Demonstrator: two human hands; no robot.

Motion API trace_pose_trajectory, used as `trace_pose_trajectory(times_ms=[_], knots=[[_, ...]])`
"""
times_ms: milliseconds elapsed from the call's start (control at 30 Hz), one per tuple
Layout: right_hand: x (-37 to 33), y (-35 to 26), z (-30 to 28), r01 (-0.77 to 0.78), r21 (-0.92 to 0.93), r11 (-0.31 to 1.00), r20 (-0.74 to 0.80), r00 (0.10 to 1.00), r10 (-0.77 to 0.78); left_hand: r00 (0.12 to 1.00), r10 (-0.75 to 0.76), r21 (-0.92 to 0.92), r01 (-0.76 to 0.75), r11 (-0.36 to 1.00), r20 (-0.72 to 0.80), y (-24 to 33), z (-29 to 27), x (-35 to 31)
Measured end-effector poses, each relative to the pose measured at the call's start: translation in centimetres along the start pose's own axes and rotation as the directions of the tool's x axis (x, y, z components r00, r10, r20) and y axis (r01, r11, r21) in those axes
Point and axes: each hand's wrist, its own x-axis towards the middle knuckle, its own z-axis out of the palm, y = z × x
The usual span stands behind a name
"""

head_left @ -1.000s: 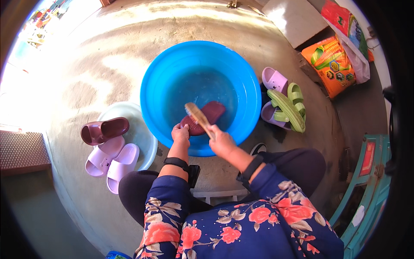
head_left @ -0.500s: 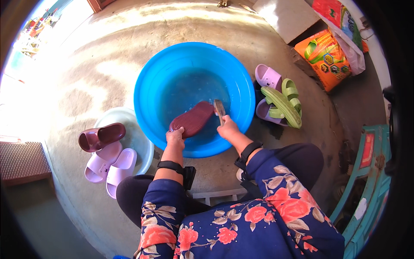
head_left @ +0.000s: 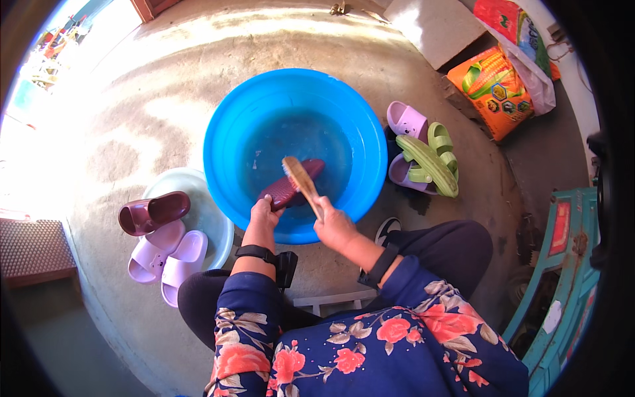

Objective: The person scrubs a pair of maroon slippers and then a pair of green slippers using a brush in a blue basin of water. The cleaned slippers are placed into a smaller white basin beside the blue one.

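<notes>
Two bare hands work over a large blue basin [head_left: 225, 152] set on a concrete floor [head_left: 132, 99], seen from above the person's head. At far left, a dark ribbed mat [head_left: 33, 248] lies in shadow. Beside it, a pale green basin [head_left: 211, 221] holds one maroon slipper [head_left: 153, 212], with a pair of lilac slippers [head_left: 169, 255] resting partly over its rim and onto the floor. The left hand [head_left: 264, 213], a black band at its wrist, is closed around the near end of a second maroon slipper [head_left: 291, 184], holding it inside the blue basin just above, or possibly dipping into, the shallow water; the view does not settle which. The right hand [head_left: 334, 225] is clenched on the handle of a wooden scrub brush [head_left: 301, 178], whose head lies across the slipper's upper side. The person wears a navy top with red flowers and dark trousers. To the right of the blue basin, touching its outer wall, sit more slippers in a heap: a lilac pair [head_left: 407, 122] with a green pair [head_left: 433, 159] stacked on top. Further right, an orange printed sack [head_left: 493, 89] leans near a wall, and a teal painted frame [head_left: 562, 264] stands at the edge.
</notes>
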Motion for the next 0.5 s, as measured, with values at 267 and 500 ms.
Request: trace_pose_trajectory(times_ms=[267,500], knots=[[9.6,4.5,-1.1,-0.340,-0.075,0.937,-0.041,0.940,0.338,1.000,0.001,-0.019,-0.002,1.000,-0.027,-0.1,-0.1,-0.2],[10.8,7.0,-0.3,-0.310,0.167,0.936,-0.083,0.941,0.327,0.990,-0.141,-0.211,0.138,0.968,0.004,0.5,0.2,-0.7]])
